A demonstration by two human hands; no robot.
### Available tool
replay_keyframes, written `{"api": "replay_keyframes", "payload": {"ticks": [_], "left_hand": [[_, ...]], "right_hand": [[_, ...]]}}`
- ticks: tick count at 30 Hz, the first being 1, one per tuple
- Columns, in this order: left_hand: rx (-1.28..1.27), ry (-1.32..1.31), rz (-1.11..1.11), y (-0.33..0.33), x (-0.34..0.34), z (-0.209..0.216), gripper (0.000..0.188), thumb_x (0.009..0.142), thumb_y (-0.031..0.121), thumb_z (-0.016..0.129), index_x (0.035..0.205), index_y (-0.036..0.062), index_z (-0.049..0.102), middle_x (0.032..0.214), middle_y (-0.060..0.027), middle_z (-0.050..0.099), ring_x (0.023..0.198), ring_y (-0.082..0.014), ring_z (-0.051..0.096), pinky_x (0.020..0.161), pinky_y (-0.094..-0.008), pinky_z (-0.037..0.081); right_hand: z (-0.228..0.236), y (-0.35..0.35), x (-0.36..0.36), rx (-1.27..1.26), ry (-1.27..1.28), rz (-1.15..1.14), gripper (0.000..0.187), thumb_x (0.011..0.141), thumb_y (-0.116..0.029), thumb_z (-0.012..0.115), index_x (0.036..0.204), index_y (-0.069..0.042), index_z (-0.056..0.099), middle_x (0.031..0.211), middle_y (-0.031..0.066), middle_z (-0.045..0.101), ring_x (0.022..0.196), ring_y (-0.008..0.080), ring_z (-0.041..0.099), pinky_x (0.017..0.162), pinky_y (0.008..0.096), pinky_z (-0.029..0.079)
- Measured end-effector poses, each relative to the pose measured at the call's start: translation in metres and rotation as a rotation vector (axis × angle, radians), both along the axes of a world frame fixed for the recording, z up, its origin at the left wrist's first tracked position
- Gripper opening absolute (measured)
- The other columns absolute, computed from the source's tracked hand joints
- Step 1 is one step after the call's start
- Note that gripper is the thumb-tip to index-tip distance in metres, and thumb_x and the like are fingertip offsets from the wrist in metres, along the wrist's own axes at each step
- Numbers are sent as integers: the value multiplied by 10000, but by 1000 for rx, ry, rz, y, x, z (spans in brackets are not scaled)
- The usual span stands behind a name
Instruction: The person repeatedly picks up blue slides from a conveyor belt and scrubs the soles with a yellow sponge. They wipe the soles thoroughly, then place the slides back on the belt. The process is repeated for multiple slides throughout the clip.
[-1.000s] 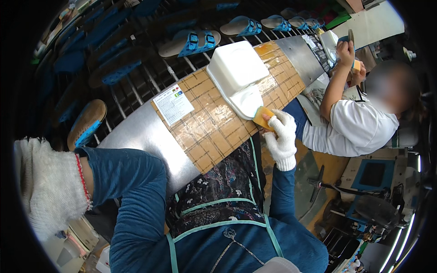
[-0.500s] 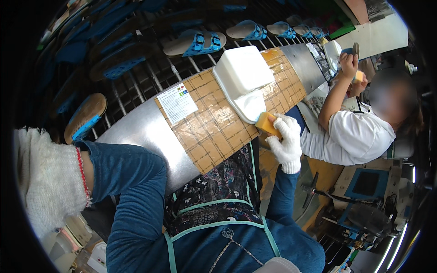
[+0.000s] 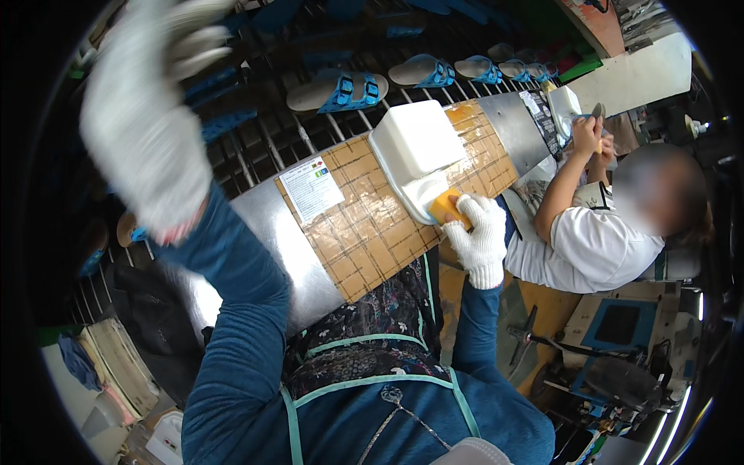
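My right hand (image 3: 477, 232), in a white knitted glove, grips a yellow sponge (image 3: 448, 208). The sponge is at the near lip of a white plastic container (image 3: 422, 143), by its low round dish. High on the left, my left hand (image 3: 159, 101), gloved too, reaches out over the metal rack; motion blurs it, but its fingers look stretched and apart with nothing visible in them. Beyond the hand and container, sandals with blue straps (image 3: 339, 91) stand on the rack bars.
A steel ledge (image 3: 260, 225) partly covered with taped brown cardboard (image 3: 364, 217) runs before me, a white label (image 3: 310, 190) stuck on it. At right, a co-worker in a white shirt (image 3: 597, 244) holds a sandal beside another white container (image 3: 563, 105). Machinery (image 3: 620, 372) stands lower right.
My left hand has swung from the lower left up and forward over the rack. The sponge in my right hand has shifted slightly left, closer over the container's dish.
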State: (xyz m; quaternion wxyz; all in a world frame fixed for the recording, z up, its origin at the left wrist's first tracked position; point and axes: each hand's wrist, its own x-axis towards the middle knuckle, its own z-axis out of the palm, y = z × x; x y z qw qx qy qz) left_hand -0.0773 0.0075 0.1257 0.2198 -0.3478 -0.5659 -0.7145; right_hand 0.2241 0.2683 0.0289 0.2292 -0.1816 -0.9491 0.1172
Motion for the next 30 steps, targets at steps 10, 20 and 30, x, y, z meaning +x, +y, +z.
{"api": "replay_keyframes", "payload": {"ticks": [10,20,30], "left_hand": [[-1149,-405,-74,167,-51,-142,753,759,714,667,1058,29,760,988,-206,742,988,-361,708,895,-416,539],[-753,-420,55,149,-14,-91,564,781,574,736,961,40,772,785,-165,715,722,-288,703,735,-377,542],[-684,-343,103,46,135,-74,259,824,230,799,986,29,775,887,-128,748,812,-204,715,804,-317,549]], "right_hand": [[-6,-9,1,-29,-4,-58,423,655,-204,815,1039,-77,691,972,127,685,873,331,632,776,443,479],[-19,-7,2,17,78,-83,424,647,-212,806,1040,-105,687,1006,110,682,881,320,619,771,444,468],[-14,-3,3,-21,34,-62,327,694,-206,775,997,-108,698,978,99,682,918,306,624,831,433,441]]}}
